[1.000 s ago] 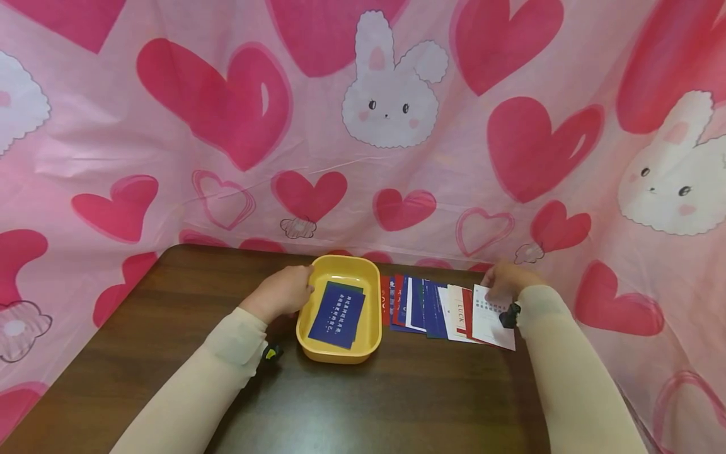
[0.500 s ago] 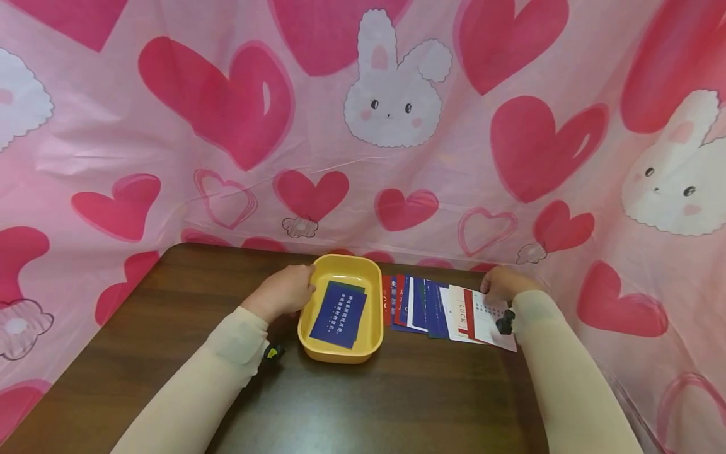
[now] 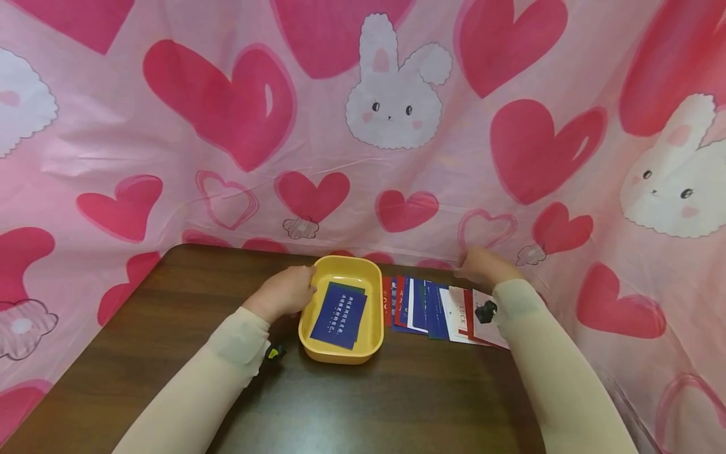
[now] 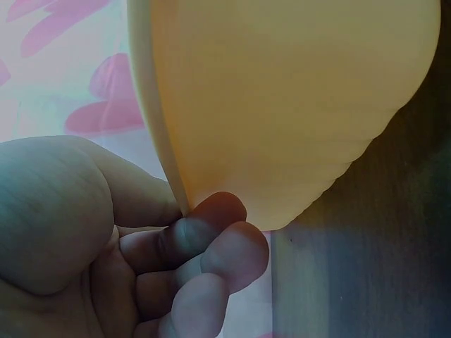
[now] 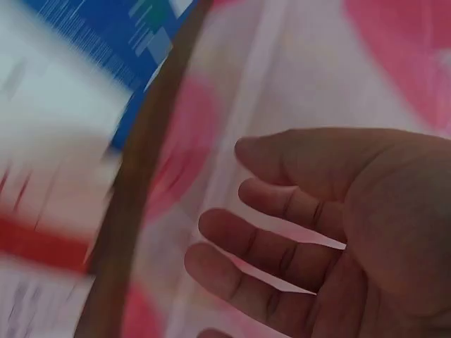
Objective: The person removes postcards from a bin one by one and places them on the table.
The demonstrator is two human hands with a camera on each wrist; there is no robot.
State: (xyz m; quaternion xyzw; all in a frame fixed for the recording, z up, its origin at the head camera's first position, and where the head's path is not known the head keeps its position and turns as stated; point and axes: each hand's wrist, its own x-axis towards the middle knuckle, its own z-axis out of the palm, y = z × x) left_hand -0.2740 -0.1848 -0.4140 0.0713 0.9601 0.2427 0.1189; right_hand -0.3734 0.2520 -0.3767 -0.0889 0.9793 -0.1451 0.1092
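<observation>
My left hand [image 3: 285, 291] pinches the left rim of a yellow plastic tray [image 3: 340, 357]; the left wrist view shows thumb and fingers on its edge. Inside the tray lies a blue card [image 3: 339, 316] with white writing, on top of a green one. To the tray's right, overlapping cards [image 3: 438, 312] in red, blue and white spread in a row. Over the far side of the row's right end is my right hand [image 3: 483, 266], fingers apart and holding nothing. A card with a red band [image 5: 42, 243] shows blurred beside that hand in the right wrist view.
The brown wooden table [image 3: 317, 410] runs back to a pink curtain [image 3: 317, 139] printed with hearts and rabbits. That curtain also closes in the left and right sides. The row's left end lies close against the tray.
My right hand has lifted off the rightmost white card and moved left and away from me, toward the table's far edge. The left hand keeps its grip on the tray rim.
</observation>
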